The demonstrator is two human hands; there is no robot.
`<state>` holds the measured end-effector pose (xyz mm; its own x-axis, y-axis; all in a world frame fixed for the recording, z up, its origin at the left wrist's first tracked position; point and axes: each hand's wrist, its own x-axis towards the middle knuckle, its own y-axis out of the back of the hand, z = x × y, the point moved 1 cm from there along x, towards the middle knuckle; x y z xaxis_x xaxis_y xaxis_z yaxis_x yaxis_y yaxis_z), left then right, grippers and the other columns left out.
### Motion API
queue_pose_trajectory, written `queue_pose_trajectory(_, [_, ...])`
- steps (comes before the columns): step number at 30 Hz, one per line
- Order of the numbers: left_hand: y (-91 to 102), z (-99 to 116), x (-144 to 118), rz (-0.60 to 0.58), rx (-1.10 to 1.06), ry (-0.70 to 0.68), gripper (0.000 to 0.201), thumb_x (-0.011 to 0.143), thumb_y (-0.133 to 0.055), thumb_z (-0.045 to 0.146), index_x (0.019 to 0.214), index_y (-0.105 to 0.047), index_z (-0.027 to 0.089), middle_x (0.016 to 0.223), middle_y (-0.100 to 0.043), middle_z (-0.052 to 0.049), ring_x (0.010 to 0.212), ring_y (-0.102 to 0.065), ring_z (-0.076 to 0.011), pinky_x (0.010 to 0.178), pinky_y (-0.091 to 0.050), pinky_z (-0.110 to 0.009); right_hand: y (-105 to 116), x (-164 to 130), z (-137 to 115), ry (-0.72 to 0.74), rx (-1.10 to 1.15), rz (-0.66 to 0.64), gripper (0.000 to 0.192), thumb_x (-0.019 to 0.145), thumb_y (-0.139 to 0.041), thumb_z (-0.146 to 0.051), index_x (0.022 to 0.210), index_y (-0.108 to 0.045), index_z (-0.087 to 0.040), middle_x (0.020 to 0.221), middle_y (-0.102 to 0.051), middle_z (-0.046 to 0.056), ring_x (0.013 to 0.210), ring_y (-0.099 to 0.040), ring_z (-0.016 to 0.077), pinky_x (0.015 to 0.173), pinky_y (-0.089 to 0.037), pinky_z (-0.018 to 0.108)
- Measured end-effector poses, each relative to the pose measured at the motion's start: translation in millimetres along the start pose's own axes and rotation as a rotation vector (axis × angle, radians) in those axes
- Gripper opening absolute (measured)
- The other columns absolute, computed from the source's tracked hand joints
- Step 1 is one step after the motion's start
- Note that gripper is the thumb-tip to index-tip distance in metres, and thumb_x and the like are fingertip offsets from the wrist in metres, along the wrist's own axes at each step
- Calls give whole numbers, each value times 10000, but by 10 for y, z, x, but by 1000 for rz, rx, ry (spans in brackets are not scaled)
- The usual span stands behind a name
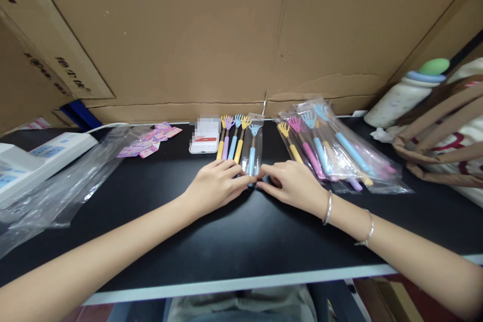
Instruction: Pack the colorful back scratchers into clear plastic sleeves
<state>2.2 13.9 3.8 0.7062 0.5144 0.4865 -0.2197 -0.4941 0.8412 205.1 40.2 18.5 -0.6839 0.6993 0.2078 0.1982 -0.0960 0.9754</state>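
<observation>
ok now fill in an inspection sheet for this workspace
Surface: black tabletop
Things: bagged blue scratcher in the middle; four apparently unbagged scratchers left of it; pile of bagged scratchers at right
Clutter: phone, pink cards, clear plastic
Hands: left hand and right hand at the middle scratcher's lower end; grip firmness cannot be told
Cables: white cable at the power strip
Surroundings: cardboard behind; bottle and fabric bag at right

In front of you lies a back scratcher (252,155) with a light-blue handle, a brownish shaft and a light-blue claw. It sits inside a clear bag (258,148), claw pointing away from you.
</observation>
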Motion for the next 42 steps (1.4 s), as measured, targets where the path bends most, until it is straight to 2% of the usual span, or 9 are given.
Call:
queue_pose_trajectory(10, [-25,-12,1,20,-35,19,185,924,-511,291,1024,-665,271,822,-636,-2,793,-567,-156,726,-438,-260,-28,4,21,-38,25,-1,195,861,-553,-399,891,-634,-224,567,-578,-28,534,-527,131,552,-256,239])
queue_pose_trajectory(16, [-31,-17,-3,0,-52,24,206,942,-478,283,1034,-660,248,838,-648,-8,809,-569,-161,729,-443,-262,-38,2,17,-44,45,10,268,901,-489,-445,888,-640,-223,594,-596,-9,556,-540,139,585,-279,244])
queue_pose_trajectory(22, [-64,-22,-31,9,-60,29,200,943,-478,286,1074,-625,253,812,-657,8,839,-579,-163,747,-447,-266,-81,15,31,-59,63,45,270,851,-562,-477,857,-621,-214,529,-532,-43,506,-498,122,571,-264,236])
queue_pose_trajectory(26, [-62,-21,-39,84,-25,97,204,926,-502,365,966,-641,221,832,-658,-12,793,-601,-150,714,-450,-257,-99,24,46,-54,86,60,259,849,-563,-474,852,-620,-221,507,-493,-59,492,-476,112,567,-256,229])
queue_pose_trajectory(29, [-60,-25,-43,94,-22,97,211,923,-507,375,884,-649,224,832,-658,-11,792,-611,-143,706,-448,-253,-104,23,56,-37,77,58,245,847,-570,-457,845,-623,-217,511,-484,-58,495,-469,109,567,-251,228])
queue_pose_trajectory(42, [-52,-56,-45,99,-123,58,183,915,-539,320,826,-665,221,773,-701,35,844,-625,-137,719,-460,-234,-88,15,38,-14,59,58,234,859,-569,-439,847,-641,-217,522,-496,-49,503,-469,112,567,-250,228])
